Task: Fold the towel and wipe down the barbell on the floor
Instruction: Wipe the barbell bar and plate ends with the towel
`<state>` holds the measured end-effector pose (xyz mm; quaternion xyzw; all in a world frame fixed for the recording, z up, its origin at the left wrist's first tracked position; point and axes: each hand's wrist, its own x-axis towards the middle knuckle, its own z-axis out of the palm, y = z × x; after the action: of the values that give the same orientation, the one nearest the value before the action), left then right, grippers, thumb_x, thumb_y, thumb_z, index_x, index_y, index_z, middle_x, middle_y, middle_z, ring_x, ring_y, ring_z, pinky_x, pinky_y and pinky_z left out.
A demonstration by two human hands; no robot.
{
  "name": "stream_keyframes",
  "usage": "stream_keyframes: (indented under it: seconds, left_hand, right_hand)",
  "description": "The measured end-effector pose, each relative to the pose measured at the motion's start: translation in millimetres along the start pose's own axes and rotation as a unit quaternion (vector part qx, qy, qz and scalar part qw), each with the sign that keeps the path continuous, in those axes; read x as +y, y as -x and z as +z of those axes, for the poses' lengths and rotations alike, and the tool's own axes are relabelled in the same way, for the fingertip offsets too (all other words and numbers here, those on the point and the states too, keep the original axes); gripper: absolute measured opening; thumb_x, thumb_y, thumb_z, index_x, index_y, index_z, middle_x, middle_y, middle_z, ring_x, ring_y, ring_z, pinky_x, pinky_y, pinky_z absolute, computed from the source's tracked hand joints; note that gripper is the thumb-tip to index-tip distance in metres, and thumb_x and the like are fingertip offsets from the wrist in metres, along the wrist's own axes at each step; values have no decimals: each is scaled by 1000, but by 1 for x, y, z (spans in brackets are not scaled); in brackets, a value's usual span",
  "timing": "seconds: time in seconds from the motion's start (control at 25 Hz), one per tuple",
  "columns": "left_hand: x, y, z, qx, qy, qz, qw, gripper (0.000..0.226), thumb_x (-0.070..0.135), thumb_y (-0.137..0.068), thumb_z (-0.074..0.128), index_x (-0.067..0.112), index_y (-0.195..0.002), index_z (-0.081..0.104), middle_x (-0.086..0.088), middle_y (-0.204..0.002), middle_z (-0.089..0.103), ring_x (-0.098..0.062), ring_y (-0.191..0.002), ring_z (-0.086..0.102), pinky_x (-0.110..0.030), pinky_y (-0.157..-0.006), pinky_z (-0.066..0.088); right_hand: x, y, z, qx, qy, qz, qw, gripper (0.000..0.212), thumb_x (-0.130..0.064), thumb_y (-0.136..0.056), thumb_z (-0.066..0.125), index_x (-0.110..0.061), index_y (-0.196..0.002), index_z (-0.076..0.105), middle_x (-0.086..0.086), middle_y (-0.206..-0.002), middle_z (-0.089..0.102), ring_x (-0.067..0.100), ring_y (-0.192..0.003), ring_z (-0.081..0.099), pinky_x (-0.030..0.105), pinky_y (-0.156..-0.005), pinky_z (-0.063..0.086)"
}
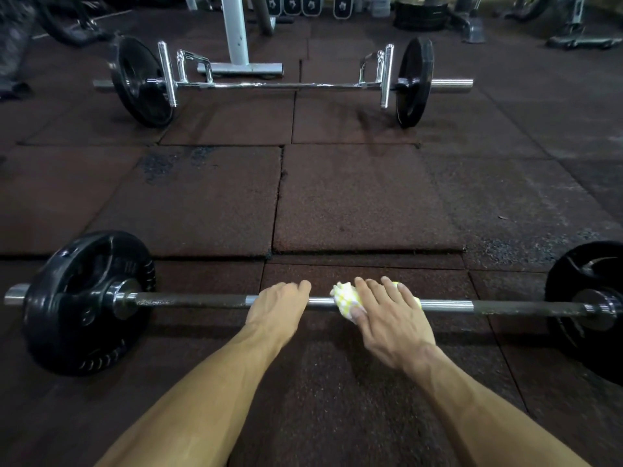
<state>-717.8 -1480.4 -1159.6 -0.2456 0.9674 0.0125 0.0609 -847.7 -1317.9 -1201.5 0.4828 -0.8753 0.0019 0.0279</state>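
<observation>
Two hands on the near barbell (455,303), which lies across the floor (354,203) at 6 o'clock. Going L to R: left plate (87,303) at 8 o'clock w/ the sleeve end poking out past it; left hand (278,306) curled over the shaft near mid-bar, gripping it bare, prob. to steady it; just beside it at its 3 o'clock, the towel (344,299), white w/ yellow check, bunched into a wad around the shaft; right hand (387,318) laid over the towel, fingers spread narrow, pressing it onto the bar; right plate (586,298) at 4 o'clock.

Step in hand: wiping, folding looks done. Next move prob. calls for sliding the wad along the shaft toward a plate w/ steady downward pressure while the left hand stops the bar rolling.

Hard to tell: how neatly the towel is folded, since most is under the palm. Right plate is cut off by the frame edge. A second bar (269,85) at 12 o'clock, well apart, untouched.
</observation>
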Motion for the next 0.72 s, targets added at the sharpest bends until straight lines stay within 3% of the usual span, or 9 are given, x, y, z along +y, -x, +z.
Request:
stream_keyframes:
  seconds: [0.08,0.16,0.32,0.4,0.52,0.6,0.72]
  left_hand:
    - [4,-5,-3,-34,-15,-1,999,46,-4,-82,54,10,-123,38,-11,-103,60,-31,-95,59,-38,-70,43]
    - [5,-8,-3,-52,-4,-4,999,52,-3,-80,55,9,-126,36,-12,-105,60,-32,-101,57,-39,-79,44]
    - [3,-2,2,-8,-1,30,1000,62,8,-77,66,15,-130,34,-6,-119,57,-25,-108,54,-36,-93,40]
    - [1,-1,5,22,-1,29,999,61,15,-79,70,17,-128,35,-4,-120,52,-24,-107,52,-36,-89,42]
    - [5,-3,-3,32,2,24,999,39,12,-85,63,17,-118,43,-4,-113,51,-25,-101,52,-36,-78,43]
    - [11,-5,-6,11,6,15,1000,27,5,-87,52,15,-112,48,-6,-109,56,-27,-101,55,-38,-77,44]
    - [12,-5,-8,-33,10,4,999,31,2,-84,51,13,-113,51,-8,-106,61,-31,-99,60,-40,-77,46]
  right_hand:
    - [-8,-3,-1,-2,-7,20,1000,60,-45,-97,22,-14,-145,40,7,-141,53,36,-135,42,51,-110,34]
    - [-32,-5,-2,-2,-17,4,1000,58,-44,-96,28,-14,-144,40,9,-141,53,37,-133,43,53,-109,35]
    - [-31,-3,-3,-2,-3,-34,999,56,-43,-97,28,-17,-147,31,8,-143,47,36,-135,37,51,-111,31]
    - [-10,1,-2,4,9,-13,1000,56,-43,-97,27,-17,-146,35,7,-140,51,35,-135,39,50,-111,32]
    - [-8,4,-2,2,-6,25,1000,56,-42,-96,26,-16,-144,39,7,-138,53,37,-135,39,51,-110,32]
    - [-29,-1,-3,-2,-23,7,1000,55,-41,-96,29,-16,-144,38,8,-140,51,38,-134,39,53,-110,32]
    - [-41,-7,-2,-2,-22,-38,999,55,-41,-97,30,-15,-145,36,9,-141,50,37,-134,39,52,-110,32]
